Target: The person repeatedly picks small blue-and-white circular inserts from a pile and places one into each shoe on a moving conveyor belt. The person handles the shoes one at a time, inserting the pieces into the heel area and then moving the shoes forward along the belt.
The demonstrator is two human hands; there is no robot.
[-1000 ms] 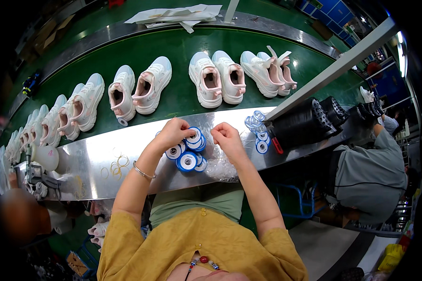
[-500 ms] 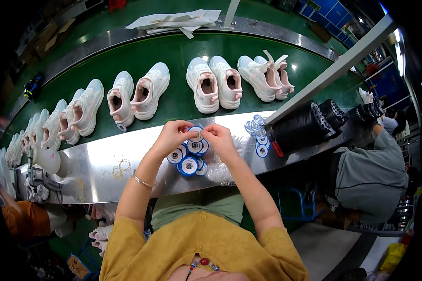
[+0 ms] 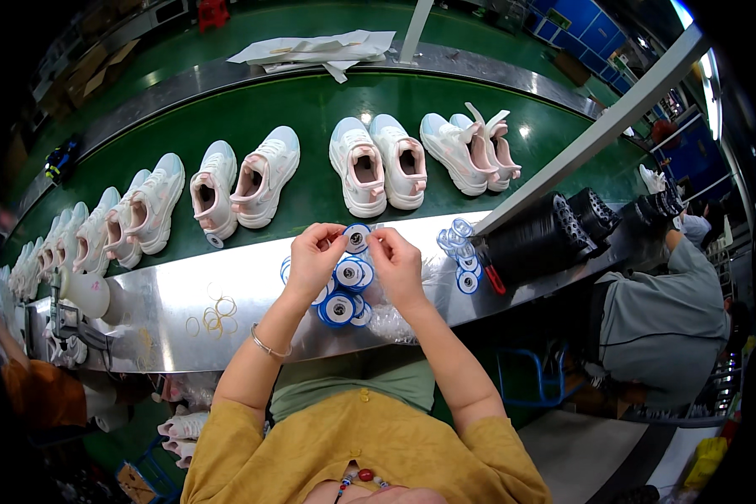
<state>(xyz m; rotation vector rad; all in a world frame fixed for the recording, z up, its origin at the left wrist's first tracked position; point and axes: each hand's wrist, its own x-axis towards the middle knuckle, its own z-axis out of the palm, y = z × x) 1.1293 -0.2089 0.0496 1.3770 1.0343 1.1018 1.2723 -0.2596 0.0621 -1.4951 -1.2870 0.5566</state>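
Note:
A round blue-rimmed white tag (image 3: 357, 238) with a dark centre print is pinched by its sides above the metal bench. My left hand (image 3: 315, 259) grips its left edge between thumb and fingertips. On its opposite edge, the fingers of my right hand (image 3: 398, 265) are closed as well. Directly beneath lies a loose pile of similar round tags (image 3: 338, 309), partly covered by my left hand. Crumpled clear plastic (image 3: 391, 324) rests beside the pile, below my right hand.
Pale sneakers (image 3: 359, 168) stand in pairs along the green belt (image 3: 315, 126). Rubber bands (image 3: 217, 316) lie on the bench at left. More tags (image 3: 468, 277), a red-handled tool (image 3: 494, 274) and black ridged cylinders (image 3: 529, 239) sit at right, near a slanting post (image 3: 596, 134). Co-workers sit on both sides.
The tag between my fingers now shows its printed centre; before, its middle looked plain and pale. Both hands stay close together above the pile. The whole view has shifted slightly.

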